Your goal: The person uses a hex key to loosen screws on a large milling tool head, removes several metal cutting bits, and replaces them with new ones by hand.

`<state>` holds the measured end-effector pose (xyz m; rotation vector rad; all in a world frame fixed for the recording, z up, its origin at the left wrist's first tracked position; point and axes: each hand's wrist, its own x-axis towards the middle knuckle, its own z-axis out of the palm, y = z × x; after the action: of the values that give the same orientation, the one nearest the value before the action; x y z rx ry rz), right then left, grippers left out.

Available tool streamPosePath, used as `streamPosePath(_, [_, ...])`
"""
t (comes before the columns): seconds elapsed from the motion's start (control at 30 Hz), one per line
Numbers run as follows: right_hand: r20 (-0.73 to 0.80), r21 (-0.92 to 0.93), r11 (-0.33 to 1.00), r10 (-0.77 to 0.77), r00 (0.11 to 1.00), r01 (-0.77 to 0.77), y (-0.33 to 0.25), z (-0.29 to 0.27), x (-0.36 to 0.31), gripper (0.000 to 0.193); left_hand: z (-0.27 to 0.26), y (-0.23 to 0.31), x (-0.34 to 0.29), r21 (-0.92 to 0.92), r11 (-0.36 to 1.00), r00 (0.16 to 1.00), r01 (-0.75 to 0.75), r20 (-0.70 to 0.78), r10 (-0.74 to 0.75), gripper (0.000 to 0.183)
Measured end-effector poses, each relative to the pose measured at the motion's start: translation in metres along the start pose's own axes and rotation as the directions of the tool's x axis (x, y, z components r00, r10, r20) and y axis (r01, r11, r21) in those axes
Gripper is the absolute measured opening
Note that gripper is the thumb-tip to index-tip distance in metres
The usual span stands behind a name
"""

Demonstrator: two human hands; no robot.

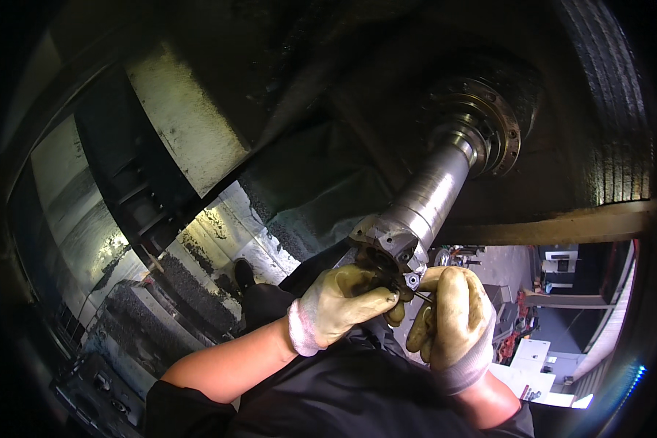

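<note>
A milling cutter head [390,237] sits at the lower end of a long steel arbor [434,186], which slants down from a round flanged spindle [489,131]. My left hand [339,303], in a stained pale work glove, is closed around the cutter's lower rim, thumb toward the right. On the cutter's right side a small insert [414,279] with a central screw shows. My gloved right hand [460,321] pinches a thin dark rod-like tool [423,296], whose tip points at the cutter beside that insert. Its handle, if any, is hidden in my fingers.
Metal way covers [186,120] and chip-strewn ledges [153,314] lie to the left. A ribbed panel [613,95] and a brown beam [547,226] bound the right. Beyond the opening are a workshop floor, red equipment [515,328] and a white cabinet [531,355].
</note>
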<state>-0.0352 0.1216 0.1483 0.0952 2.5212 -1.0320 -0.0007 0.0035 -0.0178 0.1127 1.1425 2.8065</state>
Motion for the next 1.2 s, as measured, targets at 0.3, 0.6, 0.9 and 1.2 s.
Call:
streamPosePath(0.3, [-0.094,0.098,0.993,0.078,0.993,-0.068,0.0,0.011,-0.007,0.038,-0.009,0.005,0.006,0.014,0.996,0.993,0.091,0.081,-0.092,0.019])
streamPosePath(0.6, [-0.049,-0.518,0.742,-0.523,0.851,0.426,0.014,0.016,-0.008,0.027,-0.014,0.006,0.009,-0.066,0.981,0.977,0.181,0.124,-0.172,0.017])
streamPosePath(0.9, [-0.056,-0.43,0.855,-0.347,0.936,0.291,0.02,0.01,0.002,0.035,-0.009,-0.013,-0.001,0.212,0.967,0.988,-0.144,0.091,0.127,0.016])
streamPosePath(1.2, [0.524,-0.719,-0.256,-0.811,0.263,0.646,0.028,-0.018,0.039,0.022,-0.01,-0.032,-0.003,0.552,0.715,0.892,-0.428,0.133,0.431,0.024])
